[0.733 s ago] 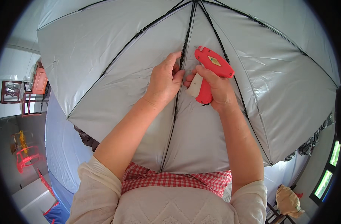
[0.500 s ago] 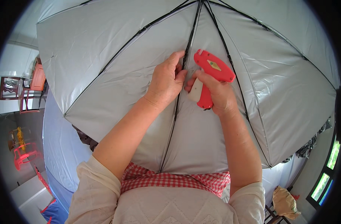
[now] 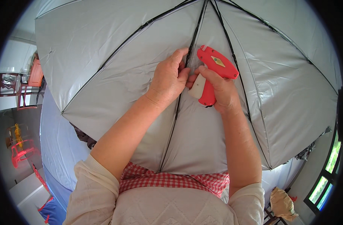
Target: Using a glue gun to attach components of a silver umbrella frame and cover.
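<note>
Holding a red tagging gun (image 3: 218, 63) in the right hand (image 3: 224, 91), clamped round the handle (image 3: 208, 94) and white trigger (image 3: 197, 87), over the spread silver-grey umbrella canopy (image 3: 122, 90). Touching a black rib (image 3: 193, 42) with the left hand (image 3: 168, 75), thumb and forefinger apart; cannot tell if pinching anything. Probably light, hard plastic in the gun, best gripped by the handle. Likely thin, slick and easily creased in the canopy, better steadied by the stiff rib.

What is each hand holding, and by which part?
The right hand grips the red pistol-shaped tool by its handle. The left hand is at a black umbrella rib; whether it grips that cannot be told.
</note>
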The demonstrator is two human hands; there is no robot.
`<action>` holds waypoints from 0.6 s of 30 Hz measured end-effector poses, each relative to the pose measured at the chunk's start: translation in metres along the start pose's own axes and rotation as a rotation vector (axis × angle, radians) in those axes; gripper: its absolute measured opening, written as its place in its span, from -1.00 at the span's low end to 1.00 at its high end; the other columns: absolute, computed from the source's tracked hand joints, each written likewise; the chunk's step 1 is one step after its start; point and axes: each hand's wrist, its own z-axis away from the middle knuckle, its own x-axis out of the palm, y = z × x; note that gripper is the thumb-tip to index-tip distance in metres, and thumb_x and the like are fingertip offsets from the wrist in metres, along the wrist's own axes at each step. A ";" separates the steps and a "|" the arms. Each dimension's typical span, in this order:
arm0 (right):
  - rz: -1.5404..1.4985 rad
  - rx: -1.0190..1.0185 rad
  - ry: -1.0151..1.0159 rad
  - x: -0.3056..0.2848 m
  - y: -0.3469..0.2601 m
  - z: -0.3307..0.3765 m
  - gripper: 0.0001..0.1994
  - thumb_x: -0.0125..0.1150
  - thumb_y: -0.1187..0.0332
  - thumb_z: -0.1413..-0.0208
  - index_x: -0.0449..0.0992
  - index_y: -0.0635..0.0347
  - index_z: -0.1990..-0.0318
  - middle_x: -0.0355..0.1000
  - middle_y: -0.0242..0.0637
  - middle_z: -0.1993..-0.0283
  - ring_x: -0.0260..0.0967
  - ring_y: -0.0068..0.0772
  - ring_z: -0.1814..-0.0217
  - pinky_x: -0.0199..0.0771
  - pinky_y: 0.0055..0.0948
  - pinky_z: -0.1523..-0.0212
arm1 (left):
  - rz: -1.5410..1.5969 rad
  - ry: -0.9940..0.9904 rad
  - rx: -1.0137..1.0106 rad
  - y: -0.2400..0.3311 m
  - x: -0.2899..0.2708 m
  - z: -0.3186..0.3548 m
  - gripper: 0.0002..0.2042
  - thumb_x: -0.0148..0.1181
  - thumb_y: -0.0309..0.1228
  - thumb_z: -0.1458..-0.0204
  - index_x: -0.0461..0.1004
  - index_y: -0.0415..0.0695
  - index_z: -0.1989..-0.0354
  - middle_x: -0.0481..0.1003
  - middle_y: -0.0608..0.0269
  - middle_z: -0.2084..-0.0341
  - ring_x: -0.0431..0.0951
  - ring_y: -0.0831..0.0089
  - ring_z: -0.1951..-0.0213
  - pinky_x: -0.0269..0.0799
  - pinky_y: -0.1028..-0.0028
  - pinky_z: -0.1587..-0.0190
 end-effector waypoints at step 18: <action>-0.036 0.012 -0.004 -0.003 -0.002 -0.005 -0.75 0.22 0.32 -0.08 0.47 0.34 0.20 0.52 -0.04 0.29 0.55 -0.13 0.27 0.59 -0.22 0.24 | -0.007 0.003 0.016 -0.002 0.002 -0.001 -0.57 0.17 -0.65 0.02 0.33 -0.21 -0.08 0.44 0.09 0.49 0.45 0.20 0.45 0.42 0.31 0.35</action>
